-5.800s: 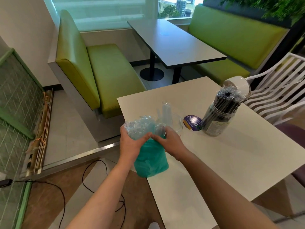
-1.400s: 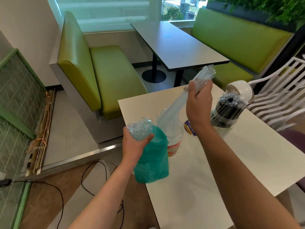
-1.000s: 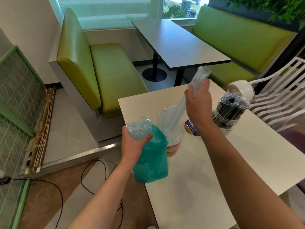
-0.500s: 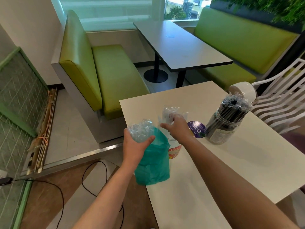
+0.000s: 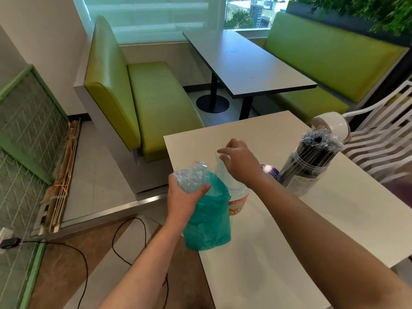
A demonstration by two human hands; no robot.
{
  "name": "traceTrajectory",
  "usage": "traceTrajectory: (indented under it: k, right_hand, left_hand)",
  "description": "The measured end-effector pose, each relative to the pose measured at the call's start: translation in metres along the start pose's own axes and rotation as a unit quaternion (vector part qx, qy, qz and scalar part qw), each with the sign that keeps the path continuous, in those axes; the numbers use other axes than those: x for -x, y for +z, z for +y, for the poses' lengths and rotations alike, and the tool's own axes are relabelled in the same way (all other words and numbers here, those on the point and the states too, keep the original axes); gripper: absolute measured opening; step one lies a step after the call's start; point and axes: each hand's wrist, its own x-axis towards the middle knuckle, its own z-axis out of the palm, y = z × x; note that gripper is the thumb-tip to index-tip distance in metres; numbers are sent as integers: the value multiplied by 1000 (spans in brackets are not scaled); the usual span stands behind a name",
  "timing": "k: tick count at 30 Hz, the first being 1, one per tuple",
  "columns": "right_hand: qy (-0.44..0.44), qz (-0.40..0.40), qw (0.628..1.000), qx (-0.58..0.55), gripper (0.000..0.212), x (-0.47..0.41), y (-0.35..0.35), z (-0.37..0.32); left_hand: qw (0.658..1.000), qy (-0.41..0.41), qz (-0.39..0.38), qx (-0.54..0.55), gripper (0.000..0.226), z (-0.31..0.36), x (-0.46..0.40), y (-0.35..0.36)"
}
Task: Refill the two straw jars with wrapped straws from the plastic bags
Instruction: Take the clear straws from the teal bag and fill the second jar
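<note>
At the worktop's [image 5: 289,230] near edge, the left hand [image 5: 184,197] grips the teal bag [image 5: 207,219] by its crinkly clear neck while the right hand [image 5: 239,162], fingers loosely spread, hovers empty over the clear jar [image 5: 237,200]; light, slippery straws probably want bundling mid-length.

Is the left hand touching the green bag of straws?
Touching. The head view shows the left hand gripping the green bag at its clear crinkled top, thumb across the front.
</note>
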Motion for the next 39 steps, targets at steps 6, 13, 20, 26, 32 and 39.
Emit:
traceTrajectory:
  k: [6,13,20,26,32,39]
  right_hand:
    - [-76,-71,990,95,39,1,-6,9]
    - [-52,-46,989,132,33,-6,-5,27]
    - [7,-57,995,77,32,-7,2,32]
    - [17,-17,1000,-4,31,-10,0,32]
    - [39,-5,998,53,35,-14,-4,33]
    - [33,-7,999,21,28,1,10,41]
  left_hand:
    - [1000,1,-1,-1,75,0,0,-2]
    - [1000,-3,-3,4,74,1,1,-2]
    - [1000,-11,-1,-3,74,3,1,-1]
    - [1000,-8,-4,0,73,5,1,-1]
    - [1000,-5,-8,5,73,4,1,0]
    - [1000,-4,-6,-2,72,4,3,0]
